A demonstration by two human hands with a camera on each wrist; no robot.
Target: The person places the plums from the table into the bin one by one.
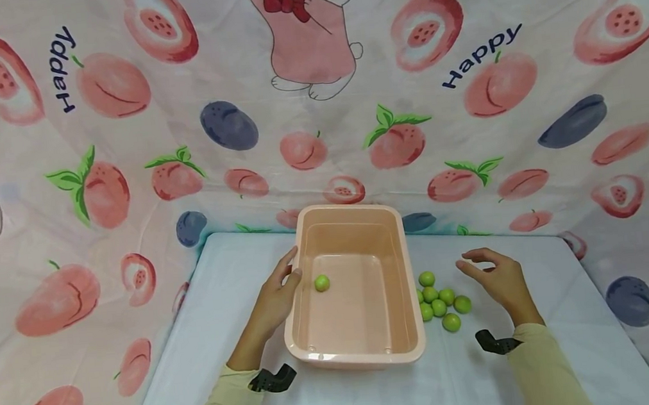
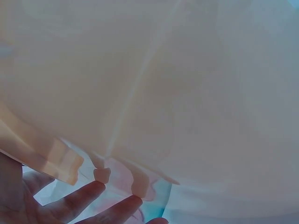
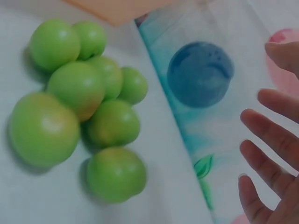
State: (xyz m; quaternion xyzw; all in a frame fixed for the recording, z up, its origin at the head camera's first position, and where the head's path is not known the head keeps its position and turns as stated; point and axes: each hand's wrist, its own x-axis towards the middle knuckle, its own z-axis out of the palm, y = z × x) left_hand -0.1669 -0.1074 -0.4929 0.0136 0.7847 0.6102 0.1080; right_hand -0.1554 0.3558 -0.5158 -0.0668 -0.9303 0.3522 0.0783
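Green, round, smooth fruits [image 1: 439, 308], likely light and firm, best pinched by their sides, lie right of the peach rectangular plastic basin [image 1: 346, 316], which the straight-fingered left hand [image 1: 277, 297] touches; the right hand [image 1: 504, 280] spreads, empty.

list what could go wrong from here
Reaching in, the right fingers could nudge the bunched green fruits and send some rolling across the white table. If the left fingers tip the peach-colored basin, the lone green fruit inside may roll. Sliding it rightward might scatter the bunch.
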